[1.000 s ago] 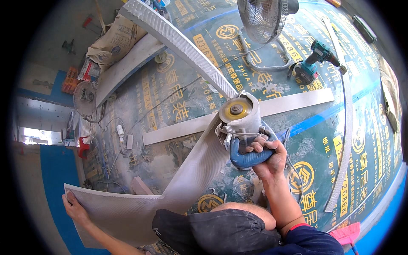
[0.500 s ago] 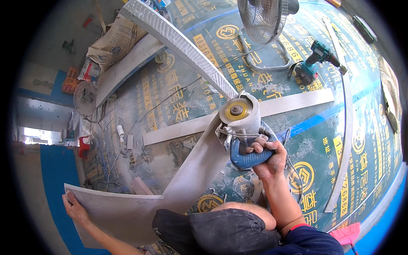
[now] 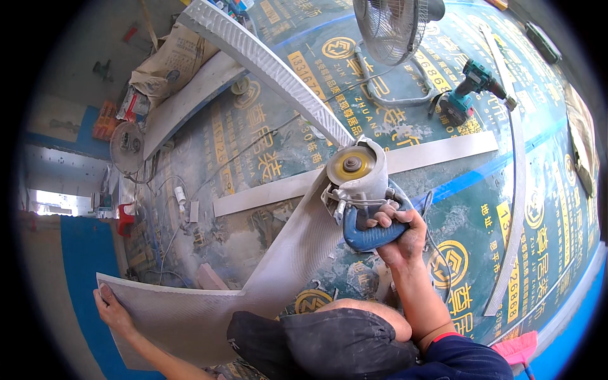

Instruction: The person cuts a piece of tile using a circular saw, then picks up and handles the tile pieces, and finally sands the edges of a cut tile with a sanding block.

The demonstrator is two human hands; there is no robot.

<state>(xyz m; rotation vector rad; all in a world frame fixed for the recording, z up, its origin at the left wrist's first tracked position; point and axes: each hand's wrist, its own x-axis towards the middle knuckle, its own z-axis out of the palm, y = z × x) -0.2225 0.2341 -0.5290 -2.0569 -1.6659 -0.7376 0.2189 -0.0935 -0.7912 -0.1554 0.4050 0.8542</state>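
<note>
At 8 o'clock, the left hand [image 3: 116, 311] has its fingers closed on the edge of a pale panel [image 3: 183, 326], which sweeps from 7 o'clock up toward the middle; over at 4, the right hand [image 3: 408, 239] has fingers wrapped round the blue handle [image 3: 367, 238] of a disc cutter [image 3: 369, 189]! Beyond, a teal drill [image 3: 467, 94] at 2, a fan [image 3: 392, 28] at 1.

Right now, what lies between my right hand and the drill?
From your right hand to the drill, the head view shows a cord loop and blue floor stripe, then the pale strip.
</note>
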